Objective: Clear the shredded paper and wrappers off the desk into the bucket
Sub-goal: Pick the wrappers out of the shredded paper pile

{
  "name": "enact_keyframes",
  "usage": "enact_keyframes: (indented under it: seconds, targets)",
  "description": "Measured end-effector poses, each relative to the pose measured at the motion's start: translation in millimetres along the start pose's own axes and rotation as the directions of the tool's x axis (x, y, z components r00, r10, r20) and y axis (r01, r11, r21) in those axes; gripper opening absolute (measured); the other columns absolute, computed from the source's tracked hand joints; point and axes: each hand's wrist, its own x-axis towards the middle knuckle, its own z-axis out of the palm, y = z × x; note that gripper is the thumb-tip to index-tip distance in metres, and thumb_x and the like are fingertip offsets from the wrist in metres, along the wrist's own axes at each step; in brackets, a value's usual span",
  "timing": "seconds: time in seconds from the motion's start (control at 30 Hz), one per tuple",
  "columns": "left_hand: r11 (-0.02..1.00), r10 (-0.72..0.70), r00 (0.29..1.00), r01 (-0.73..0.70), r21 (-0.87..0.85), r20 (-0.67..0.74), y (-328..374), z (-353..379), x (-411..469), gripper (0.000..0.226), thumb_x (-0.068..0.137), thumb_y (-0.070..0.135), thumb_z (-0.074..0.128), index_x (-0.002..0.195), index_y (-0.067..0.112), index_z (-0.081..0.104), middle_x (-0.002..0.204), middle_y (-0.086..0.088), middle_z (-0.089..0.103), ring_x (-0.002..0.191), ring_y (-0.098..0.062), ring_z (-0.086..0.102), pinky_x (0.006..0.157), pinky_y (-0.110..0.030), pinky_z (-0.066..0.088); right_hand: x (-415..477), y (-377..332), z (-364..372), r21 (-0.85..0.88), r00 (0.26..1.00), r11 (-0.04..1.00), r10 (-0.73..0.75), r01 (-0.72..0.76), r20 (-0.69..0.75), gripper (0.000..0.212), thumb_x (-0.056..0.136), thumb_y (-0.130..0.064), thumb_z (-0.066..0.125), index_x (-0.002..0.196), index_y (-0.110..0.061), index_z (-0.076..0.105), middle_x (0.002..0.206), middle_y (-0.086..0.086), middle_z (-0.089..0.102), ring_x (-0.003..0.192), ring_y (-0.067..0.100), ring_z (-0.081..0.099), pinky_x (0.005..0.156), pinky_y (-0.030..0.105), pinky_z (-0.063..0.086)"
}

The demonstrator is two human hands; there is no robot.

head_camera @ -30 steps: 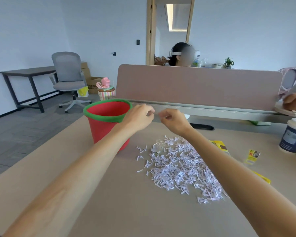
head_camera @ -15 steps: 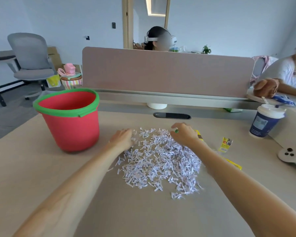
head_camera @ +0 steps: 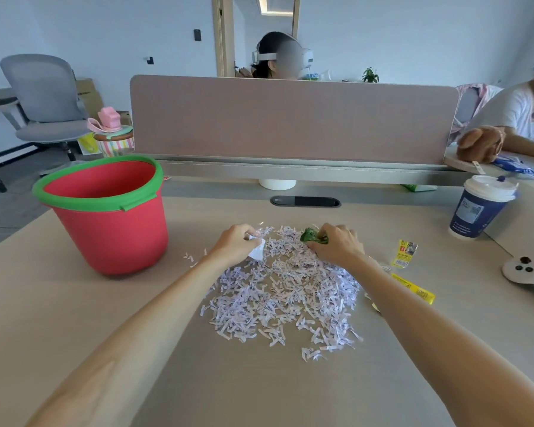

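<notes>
A wide heap of white shredded paper (head_camera: 284, 297) covers the middle of the beige desk (head_camera: 74, 318). The red bucket (head_camera: 111, 223) with a green rim stands upright at the left, apart from the heap. At the heap's far left edge my left hand (head_camera: 236, 243) is closed on a white paper scrap (head_camera: 257, 250). At the far right edge my right hand (head_camera: 336, 243) grips a crumpled green wrapper (head_camera: 311, 235). Two yellow wrappers lie right of the heap: a small one (head_camera: 405, 252) and a long one (head_camera: 413, 288).
A lidded blue paper cup (head_camera: 478, 208) stands at the right. A white soft toy (head_camera: 527, 272) lies at the right edge. A pink divider panel (head_camera: 290, 118) closes the desk's far side. Two people sit beyond it and to the right.
Both hands came down from beside the bucket's rim onto the far edge of the heap and closed, the left on a white scrap, the right on a green wrapper.
</notes>
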Motion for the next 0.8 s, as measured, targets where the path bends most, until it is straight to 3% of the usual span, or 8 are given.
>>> enact_keyframes:
  seconds: [0.1,0.2,0.3,0.4,0.47,0.57,0.7,0.8]
  targets:
    - [0.998,-0.025,1.000,0.024,-0.052,-0.014,4.0,3.7,-2.2,0.039,0.095,0.025,0.055,0.132,0.014,0.049,0.137,-0.012,0.051,0.099,-0.020,0.059,0.081,-0.027,0.042,-0.4,-5.7,0.0,0.163,0.997,0.984,-0.075,0.071,0.023,0.034,0.085,-0.043,0.064,0.105,-0.018,0.056,0.104,0.005,0.057,0.081,0.020,0.059,0.066,0.029,0.049]
    - [0.994,-0.015,1.000,0.012,-0.111,-0.026,4.3,4.8,-2.1,0.047,0.095,0.021,0.054,0.139,0.025,0.039,0.143,-0.011,0.045,0.071,-0.016,0.061,0.060,-0.023,0.046,-1.3,-7.0,0.2,0.299,0.995,0.949,-0.098,0.096,-0.008,0.031,0.086,-0.037,0.064,0.108,-0.016,0.059,0.109,0.007,0.061,0.085,0.020,0.059,0.067,0.029,0.047]
    - [0.991,0.000,1.000,-0.003,-0.134,-0.023,7.6,5.1,-3.8,0.058,0.095,0.017,0.053,0.146,0.034,0.029,0.148,-0.010,0.040,0.072,-0.021,0.065,0.049,-0.021,0.046,-3.6,-8.9,-3.8,0.391,0.990,0.910,-0.118,0.136,-0.072,0.027,0.090,-0.030,0.061,0.109,-0.012,0.063,0.113,0.008,0.064,0.099,0.022,0.058,0.077,0.030,0.048]
    - [0.989,0.029,0.999,-0.032,-0.143,-0.022,12.2,5.5,-4.9,0.045,0.098,0.014,0.047,0.138,0.033,0.043,0.138,-0.008,0.050,0.046,-0.006,0.055,0.043,-0.017,0.044,-6.8,-14.9,-9.0,0.439,0.982,0.879,-0.140,0.183,-0.129,0.023,0.090,-0.028,0.060,0.108,-0.014,0.065,0.109,0.005,0.065,0.093,0.020,0.059,0.071,0.025,0.047]
    - [0.984,0.014,1.000,-0.015,-0.175,-0.010,14.9,5.0,-6.9,0.033,0.099,0.014,0.042,0.121,0.028,0.061,0.121,-0.007,0.059,0.049,-0.011,0.058,0.047,-0.022,0.047,-7.5,-19.0,-8.9,0.450,0.973,0.864,-0.175,0.226,-0.152,0.022,0.090,-0.029,0.061,0.107,-0.016,0.067,0.110,0.003,0.065,0.096,0.019,0.060,0.079,0.027,0.047]
    - [0.946,-0.070,0.994,0.093,-0.312,0.085,21.3,5.1,-12.8,0.027,0.098,0.021,0.041,0.106,0.024,0.067,0.102,-0.003,0.067,0.068,-0.020,0.058,0.060,-0.033,0.049,-9.9,-24.1,-5.0,0.363,0.932,0.860,-0.306,0.358,-0.195,0.024,0.089,-0.030,0.062,0.107,-0.016,0.068,0.119,0.002,0.063,0.108,0.021,0.058,0.093,0.033,0.046]
    - [0.868,-0.155,0.977,0.206,-0.453,0.148,25.4,0.2,-13.2,0.045,0.090,0.059,0.046,0.105,0.021,0.064,0.100,0.001,0.068,0.073,-0.016,0.059,0.060,-0.028,0.049,-15.1,-32.3,3.0,0.072,0.790,0.801,-0.563,0.594,-0.242,0.029,0.088,-0.032,0.062,0.111,-0.015,0.068,0.127,0.005,0.059,0.115,0.027,0.052,0.098,0.037,0.042]
    - [0.889,-0.111,0.991,0.134,-0.438,0.078,22.5,-4.9,-13.3,0.029,0.090,0.035,0.062,0.108,0.012,0.061,0.095,-0.005,0.065,0.070,-0.013,0.060,0.047,-0.024,0.044,-18.2,-43.6,6.1,0.046,0.757,0.771,-0.609,0.635,-0.236,0.029,0.085,-0.030,0.066,0.111,-0.016,0.068,0.130,0.005,0.056,0.117,0.027,0.051,0.099,0.040,0.044]
